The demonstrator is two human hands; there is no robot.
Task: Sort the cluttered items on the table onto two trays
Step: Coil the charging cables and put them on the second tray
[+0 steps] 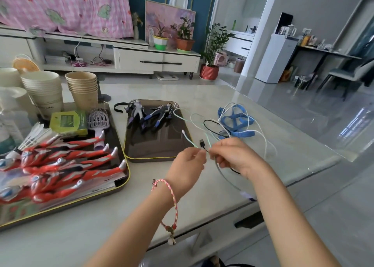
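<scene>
Table [283,145]: pale, glossy top.
Left hand [188,163]: pinches green cable [190,140] beside dark tray [157,143].
Right hand [232,155]: fingers curled round cable bundle [219,133].

A pink checked quilt [64,7] hangs above a long white low cabinet [157,61]. On the cabinet, a floral painting [162,13] leans behind a green-and-white potted plant [160,40] and a terracotta-potted plant [184,42]. A red-potted plant [209,71] and a white scale [167,76] stand on the floor.
</scene>
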